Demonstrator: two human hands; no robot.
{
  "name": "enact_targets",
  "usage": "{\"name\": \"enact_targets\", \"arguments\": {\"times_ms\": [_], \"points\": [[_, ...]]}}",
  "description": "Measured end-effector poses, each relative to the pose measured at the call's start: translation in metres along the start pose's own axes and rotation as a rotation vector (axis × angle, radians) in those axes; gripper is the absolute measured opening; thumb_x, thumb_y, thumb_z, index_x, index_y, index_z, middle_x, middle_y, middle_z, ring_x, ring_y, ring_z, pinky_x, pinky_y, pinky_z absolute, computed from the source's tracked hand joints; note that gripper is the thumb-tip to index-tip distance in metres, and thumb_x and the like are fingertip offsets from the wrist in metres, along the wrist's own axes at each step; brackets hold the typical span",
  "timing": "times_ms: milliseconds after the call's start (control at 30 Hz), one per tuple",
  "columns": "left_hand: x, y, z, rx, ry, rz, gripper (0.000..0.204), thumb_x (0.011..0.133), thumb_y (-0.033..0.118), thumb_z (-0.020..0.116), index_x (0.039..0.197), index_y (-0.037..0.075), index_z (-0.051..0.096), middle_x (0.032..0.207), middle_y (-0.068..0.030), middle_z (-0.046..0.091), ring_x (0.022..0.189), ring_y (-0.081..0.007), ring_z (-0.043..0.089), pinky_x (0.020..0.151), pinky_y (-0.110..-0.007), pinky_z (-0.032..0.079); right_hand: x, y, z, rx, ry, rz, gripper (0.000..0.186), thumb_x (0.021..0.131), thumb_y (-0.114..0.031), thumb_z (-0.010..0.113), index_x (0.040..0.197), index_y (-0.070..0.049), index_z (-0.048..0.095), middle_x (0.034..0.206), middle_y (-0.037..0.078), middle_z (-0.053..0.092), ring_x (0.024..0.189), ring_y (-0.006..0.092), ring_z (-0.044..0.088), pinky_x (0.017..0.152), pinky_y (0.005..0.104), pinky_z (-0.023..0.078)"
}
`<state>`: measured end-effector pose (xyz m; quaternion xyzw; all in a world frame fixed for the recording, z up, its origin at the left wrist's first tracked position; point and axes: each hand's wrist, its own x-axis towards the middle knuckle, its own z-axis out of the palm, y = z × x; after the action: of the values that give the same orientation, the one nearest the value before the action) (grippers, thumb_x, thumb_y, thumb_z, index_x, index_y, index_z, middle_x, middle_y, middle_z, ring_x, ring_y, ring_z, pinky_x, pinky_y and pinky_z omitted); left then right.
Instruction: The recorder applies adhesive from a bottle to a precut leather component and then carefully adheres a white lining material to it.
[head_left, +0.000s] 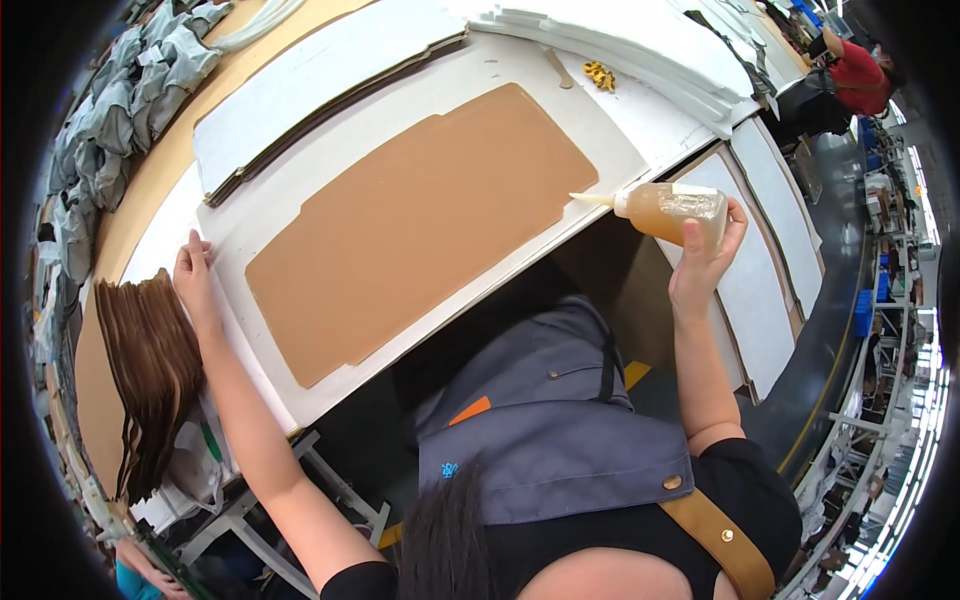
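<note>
My right hand is wrapped round a clear squeeze bottle of amber liquid. The bottle lies tipped on its side in the air, its pale pointed nozzle aimed left at the right end of a brown panel. This panel, flat with stepped edges, rests on a pale board on the table. At the board's left end is my left hand, fingers stretched out and nothing visible in them. Just beside that hand stands a stack of dark brown pieces.
Beyond the panel lies a stack of white-faced boards. A flat spatula-like tool and a yellow object sit at the far right. White-faced panels lean right of me. Grey bundles pile far left; a person in red stands far right.
</note>
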<state>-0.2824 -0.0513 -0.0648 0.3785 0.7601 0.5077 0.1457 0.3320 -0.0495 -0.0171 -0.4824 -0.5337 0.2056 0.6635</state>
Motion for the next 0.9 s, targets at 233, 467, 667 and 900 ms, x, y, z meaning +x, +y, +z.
{"name": "enact_targets", "arguments": {"times_ms": [233,467,667,900], "points": [[0.001,0.001,-0.002,0.002,-0.005,-0.003,0.047,0.098,0.046,0.059,0.083,0.002,0.064,0.075,0.0014,0.051,0.073,-0.008,0.045,0.071,-0.023,0.04,-0.005,-0.002,0.003,-0.016,-0.076,-0.01,0.07,0.086,-0.036,0.076,0.132,-0.004,0.034,0.123,0.013,0.048,0.118,0.0194,0.048,0.102,0.0328,0.04],[-0.001,0.004,-0.003,0.028,-0.003,-0.009,0.047,0.098,0.047,0.059,0.08,0.004,0.063,0.076,0.0013,0.056,0.073,-0.0077,0.047,0.073,-0.022,0.041,-0.014,-0.001,0.0,0.01,-0.099,-0.029,0.07,0.086,-0.036,0.076,0.131,-0.003,0.033,0.126,0.015,0.047,0.119,0.0214,0.047,0.103,0.0344,0.039],[-0.002,0.005,-0.002,0.015,-0.011,0.007,0.046,0.098,0.046,0.059,0.081,0.004,0.064,0.079,0.0011,0.06,0.074,-0.0078,0.05,0.074,-0.023,0.042,-0.035,-0.012,0.011,0.021,-0.118,-0.057,0.073,0.085,-0.04,0.076,0.131,-0.004,0.033,0.125,0.017,0.046,0.118,0.022,0.047,0.103,0.0357,0.039],[-0.004,0.007,0.001,-0.014,-0.005,-0.004,0.045,0.098,0.045,0.06,0.082,0.003,0.065,0.077,0.0005,0.06,0.073,-0.0078,0.05,0.072,-0.023,0.042,-0.062,-0.024,0.033,0.117,-0.193,-0.088,0.08,0.082,-0.042,0.079,0.132,-0.005,0.029,0.121,0.018,0.045,0.111,0.0264,0.055,0.095,0.0387,0.046]]}}
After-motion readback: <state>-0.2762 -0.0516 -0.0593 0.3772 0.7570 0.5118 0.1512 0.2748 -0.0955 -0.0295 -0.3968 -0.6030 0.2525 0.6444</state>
